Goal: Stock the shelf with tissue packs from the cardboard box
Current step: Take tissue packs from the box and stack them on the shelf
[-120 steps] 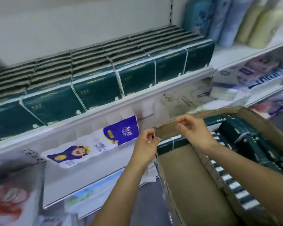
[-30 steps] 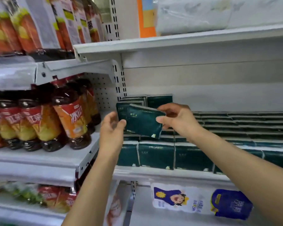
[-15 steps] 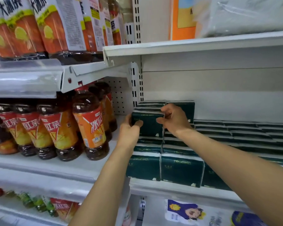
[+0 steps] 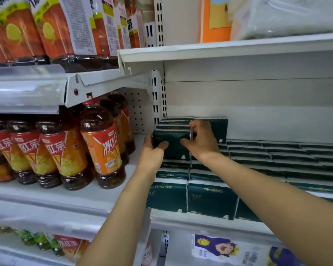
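1. The front-row tissue packs (image 4: 210,200), dark green, read "COMFORTABLE" upside down. The tea bottles (image 4: 102,148) on the neighbouring shelf carry 冰红茶 on orange-red labels.
2. The left hand (image 4: 152,152) grips the left end of the held tissue pack (image 4: 173,144), with its thumb across the front face.
3. The right hand (image 4: 202,141) grips the right end, thumb in front and fingers curled over the top edge.
4. The held tissue pack stands on the lower layer at the left end of the shelf (image 4: 200,221), against the upper packs behind it.
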